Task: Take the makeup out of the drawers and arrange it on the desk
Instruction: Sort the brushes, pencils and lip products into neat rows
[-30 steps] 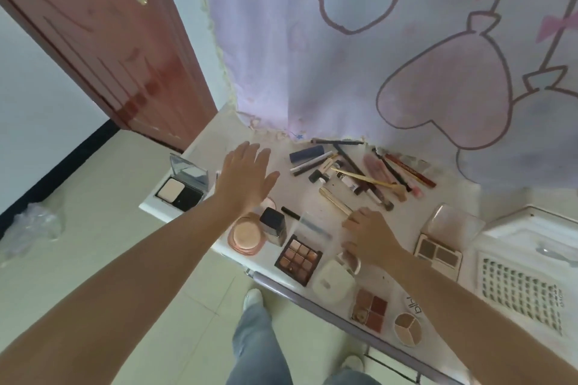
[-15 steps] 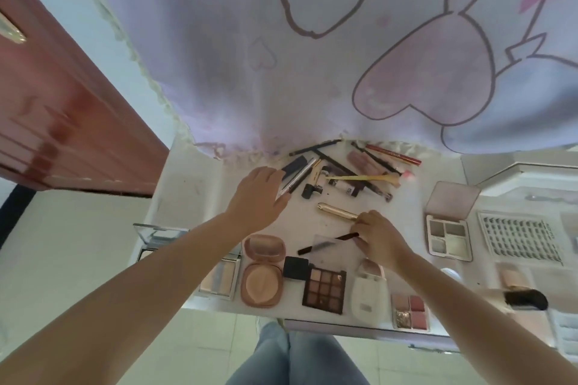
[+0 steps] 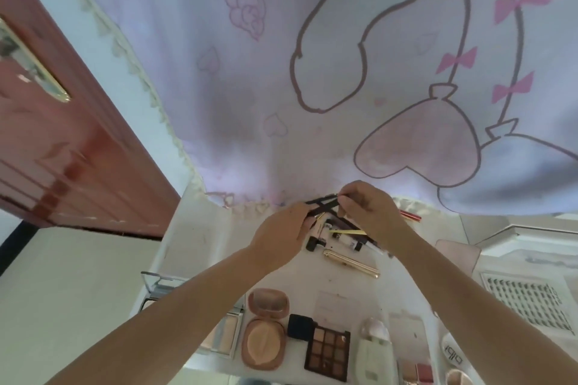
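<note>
My right hand (image 3: 367,212) pinches one dark makeup pencil (image 3: 323,198) at the far edge of the white desk (image 3: 194,247); my left hand (image 3: 283,239), at its 8 o'clock, closes its fingers on a crossing one. At 6 o'clock of both hands lie a gold tube (image 3: 350,262), then an open peach compact (image 3: 266,330) and a brown eyeshadow palette (image 3: 327,353).

Legible text — one item only. White round container (image 3: 454,357) at desk's near right edge carries dark lettering on its top, seen sideways; reads roughly "pipl", not certain. Small dark print on white tube (image 3: 352,244) among the pencils — too blurred to read. Palettes, compacts, gold tube: no readable marks. Curtain shows drawings, no words.
</note>
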The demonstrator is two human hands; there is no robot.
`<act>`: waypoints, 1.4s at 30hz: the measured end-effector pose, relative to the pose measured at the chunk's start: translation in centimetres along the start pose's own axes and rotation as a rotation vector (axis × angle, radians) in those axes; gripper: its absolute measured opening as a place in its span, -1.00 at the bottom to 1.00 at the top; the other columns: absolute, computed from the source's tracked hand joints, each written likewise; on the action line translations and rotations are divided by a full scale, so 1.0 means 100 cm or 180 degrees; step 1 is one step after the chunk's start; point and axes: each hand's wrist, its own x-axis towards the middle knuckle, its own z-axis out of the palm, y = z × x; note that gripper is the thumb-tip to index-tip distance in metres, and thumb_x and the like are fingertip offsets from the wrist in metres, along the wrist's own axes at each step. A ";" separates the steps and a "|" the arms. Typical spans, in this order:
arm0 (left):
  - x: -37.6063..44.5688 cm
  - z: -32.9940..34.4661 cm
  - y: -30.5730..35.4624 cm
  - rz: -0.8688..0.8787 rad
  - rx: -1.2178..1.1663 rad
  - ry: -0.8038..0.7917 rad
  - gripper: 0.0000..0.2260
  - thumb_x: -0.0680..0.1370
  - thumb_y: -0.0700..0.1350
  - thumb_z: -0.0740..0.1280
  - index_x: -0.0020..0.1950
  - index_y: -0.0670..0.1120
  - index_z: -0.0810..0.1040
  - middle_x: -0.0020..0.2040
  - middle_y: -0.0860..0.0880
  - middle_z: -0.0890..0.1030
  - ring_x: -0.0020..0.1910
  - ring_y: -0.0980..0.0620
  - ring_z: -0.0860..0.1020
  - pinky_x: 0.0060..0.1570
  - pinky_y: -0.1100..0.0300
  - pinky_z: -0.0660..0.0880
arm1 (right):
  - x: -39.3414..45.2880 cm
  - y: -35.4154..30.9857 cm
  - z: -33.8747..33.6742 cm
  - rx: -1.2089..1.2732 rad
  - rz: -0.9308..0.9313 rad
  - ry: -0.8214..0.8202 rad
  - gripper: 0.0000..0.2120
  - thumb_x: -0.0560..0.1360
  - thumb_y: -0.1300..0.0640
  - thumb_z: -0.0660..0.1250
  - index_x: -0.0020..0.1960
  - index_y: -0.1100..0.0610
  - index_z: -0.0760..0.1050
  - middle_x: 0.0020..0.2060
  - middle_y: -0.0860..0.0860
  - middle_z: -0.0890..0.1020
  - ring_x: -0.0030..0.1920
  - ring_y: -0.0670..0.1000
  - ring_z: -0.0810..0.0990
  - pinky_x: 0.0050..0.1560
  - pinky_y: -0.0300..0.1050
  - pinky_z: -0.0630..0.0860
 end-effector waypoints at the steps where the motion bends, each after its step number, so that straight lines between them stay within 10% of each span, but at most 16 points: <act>1: -0.003 -0.005 -0.002 0.0009 0.0128 0.0102 -0.75 0.62 -0.08 0.03 0.13 -0.16 0.41 -0.09 -0.07 0.53 -0.19 -0.05 0.52 -0.28 0.30 0.31 | 0.003 -0.008 0.002 0.0094 0.0016 -0.0051 -0.79 0.50 0.20 0.25 -0.23 -0.08 0.42 -0.50 -0.23 0.59 -0.48 -0.17 0.46 -0.44 -0.42 0.41; 7: -0.030 -0.055 -0.061 -0.0547 0.0417 0.0322 -0.78 0.62 -0.08 0.02 -0.07 -0.15 0.38 -0.28 -0.05 0.49 -0.37 -0.02 0.43 -0.40 0.24 0.29 | 0.016 -0.030 -0.034 0.1317 0.0034 0.0843 -0.78 0.51 0.37 0.16 -0.23 0.15 0.44 -0.54 -0.07 0.55 -0.53 -0.18 0.43 -0.48 -0.38 0.40; 25: -0.043 -0.075 -0.091 0.0037 0.0409 0.0173 -0.74 0.61 -0.02 0.00 0.09 -0.13 0.40 -0.32 0.10 0.33 -0.43 0.15 0.30 -0.49 0.40 0.16 | 0.025 -0.077 0.074 0.0814 0.0144 0.0100 -0.80 0.50 0.31 0.23 -0.22 0.06 0.47 -0.48 -0.10 0.58 -0.52 -0.24 0.46 -0.43 -0.40 0.43; 36: -0.034 -0.036 -0.136 -0.1012 -0.0877 -0.0269 -0.81 0.60 -0.16 0.10 0.13 -0.21 0.40 -0.14 -0.13 0.55 -0.25 -0.03 0.49 -0.26 0.20 0.42 | 0.027 -0.021 0.084 -0.0676 0.1055 -0.0247 -0.78 0.54 0.14 0.17 0.10 0.16 0.51 -0.06 0.05 0.62 -0.07 0.02 0.56 0.02 -0.12 0.46; 42: -0.019 0.006 -0.164 -0.1581 -0.0283 -0.0744 -0.78 0.60 -0.12 0.10 0.06 -0.21 0.46 -0.02 -0.18 0.58 -0.23 -0.03 0.48 -0.32 0.25 0.36 | -0.013 0.063 0.068 -0.2306 0.1770 -0.0775 -0.66 0.51 0.14 0.23 0.27 0.15 0.39 0.21 0.06 0.51 0.20 0.04 0.47 0.19 -0.19 0.38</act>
